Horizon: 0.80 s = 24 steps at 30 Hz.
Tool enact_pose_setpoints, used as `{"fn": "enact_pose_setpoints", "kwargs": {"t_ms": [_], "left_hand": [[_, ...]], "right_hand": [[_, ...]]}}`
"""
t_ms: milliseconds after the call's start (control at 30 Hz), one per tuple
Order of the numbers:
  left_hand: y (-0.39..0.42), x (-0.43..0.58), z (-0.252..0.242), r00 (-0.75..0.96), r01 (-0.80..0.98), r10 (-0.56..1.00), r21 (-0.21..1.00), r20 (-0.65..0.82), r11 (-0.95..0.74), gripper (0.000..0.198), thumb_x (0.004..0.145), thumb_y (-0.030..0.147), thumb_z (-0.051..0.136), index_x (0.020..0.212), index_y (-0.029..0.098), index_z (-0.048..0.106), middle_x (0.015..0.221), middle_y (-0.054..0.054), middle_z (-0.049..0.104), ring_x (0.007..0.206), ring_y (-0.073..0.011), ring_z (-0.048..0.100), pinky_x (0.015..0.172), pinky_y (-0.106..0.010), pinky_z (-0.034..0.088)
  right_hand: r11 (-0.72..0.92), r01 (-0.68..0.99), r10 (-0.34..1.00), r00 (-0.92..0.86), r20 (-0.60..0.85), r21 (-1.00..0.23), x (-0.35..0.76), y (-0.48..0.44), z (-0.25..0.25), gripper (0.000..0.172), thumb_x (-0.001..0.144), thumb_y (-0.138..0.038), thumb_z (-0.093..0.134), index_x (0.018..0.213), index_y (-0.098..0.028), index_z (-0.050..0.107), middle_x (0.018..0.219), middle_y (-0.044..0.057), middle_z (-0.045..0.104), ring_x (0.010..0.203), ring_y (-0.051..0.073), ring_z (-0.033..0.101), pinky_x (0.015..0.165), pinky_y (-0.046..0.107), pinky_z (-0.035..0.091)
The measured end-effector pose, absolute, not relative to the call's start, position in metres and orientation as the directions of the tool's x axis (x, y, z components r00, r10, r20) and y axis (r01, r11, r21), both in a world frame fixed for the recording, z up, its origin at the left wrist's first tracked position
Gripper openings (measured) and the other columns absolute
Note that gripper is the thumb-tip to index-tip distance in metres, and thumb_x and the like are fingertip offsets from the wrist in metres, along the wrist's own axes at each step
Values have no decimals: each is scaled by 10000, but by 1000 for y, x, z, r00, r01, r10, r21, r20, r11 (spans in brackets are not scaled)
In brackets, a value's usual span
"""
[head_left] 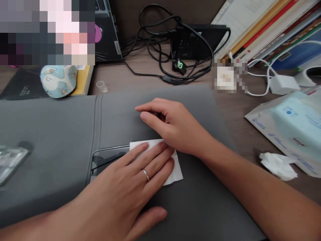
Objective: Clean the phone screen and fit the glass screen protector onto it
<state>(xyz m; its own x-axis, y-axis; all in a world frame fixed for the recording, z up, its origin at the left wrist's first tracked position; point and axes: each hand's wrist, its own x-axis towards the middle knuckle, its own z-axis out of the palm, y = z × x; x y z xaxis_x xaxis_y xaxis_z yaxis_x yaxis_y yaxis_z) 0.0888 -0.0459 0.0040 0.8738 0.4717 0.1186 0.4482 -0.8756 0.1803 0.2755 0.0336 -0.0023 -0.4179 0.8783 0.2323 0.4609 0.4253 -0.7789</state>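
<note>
My left hand [130,174], with a silver ring on one finger, lies flat with its fingers stretched over a white wipe or tissue [177,170]. Under that hand and the tissue is a phone [106,156] with a glossy dark surface; only its upper left corner shows, the rest being covered. Just beyond the tissue, my right hand [167,120] hovers or rests near its upper edge. Its thumb and index finger are apart with nothing visible between them, and the other fingers curl inward, partly hidden.
A grey mat [60,134] covers the desk. A clear plastic packet [12,162] lies at left. Behind are a patterned blue object [59,80], a small clear cap [102,86] and tangled black cables [160,63]. At right are crumpled tissue [278,165], a tissue pack [298,117] and books [265,33].
</note>
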Motion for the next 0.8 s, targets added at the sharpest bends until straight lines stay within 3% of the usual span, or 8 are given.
{"fn": "enact_pose_setpoints", "kwargs": {"t_ms": [167,267,367,467,600,700,800], "left_hand": [[-58,70,5,887,447,452,67,97,-892,749,933,548,493,1541,119,413,1591,-100,435,1463,-316,428,1130,-455,490],[-74,54,2,812,572,568,8,132,-820,712,930,427,546,1564,149,382,1556,-107,488,1433,-352,463,1123,-501,498],[-82,49,0,778,612,588,-54,221,-789,684,917,367,564,1555,174,410,1488,-131,560,1354,-387,545,953,-534,610],[-80,56,3,793,583,542,-88,277,-808,708,904,333,577,1558,130,401,1403,-173,625,1247,-399,629,782,-512,660],[-75,66,13,768,602,561,-53,308,-796,721,916,310,559,1578,111,353,1338,-172,672,1144,-382,692,757,-473,654],[-78,68,14,764,617,577,-63,289,-785,711,941,350,536,1564,59,354,1347,-212,657,1201,-395,661,825,-479,636],[-80,68,11,770,619,588,-66,246,-783,724,971,448,511,1563,68,342,1395,-223,619,1284,-401,604,889,-492,614]], "right_hand": [[454,460,864,-437,251,-763,278,29,-3,232,996,-195,508,1042,-172,735,972,9,725,903,143,642,835,287,455],[490,518,846,-477,239,-701,277,27,-2,227,1008,-203,497,995,-169,720,952,24,695,932,161,628,847,295,450],[514,549,815,-553,175,-659,281,27,3,209,1014,-220,508,973,-170,707,992,47,648,933,169,610,855,309,455],[571,522,711,-701,63,-634,293,27,12,217,986,-380,600,1053,-191,683,1135,75,596,973,190,599,867,335,483],[649,481,575,-818,-34,-589,310,25,18,593,739,-555,829,1192,-226,634,1339,101,533,1227,282,538,984,408,491],[691,494,576,-817,-10,-529,314,22,14,848,612,-604,884,1327,-256,589,1534,128,417,1458,405,326,1108,559,373],[715,482,570,-821,24,-507,313,19,6,1030,568,-690,862,1448,-291,505,1652,146,275,1534,469,127,1129,654,274]]}}
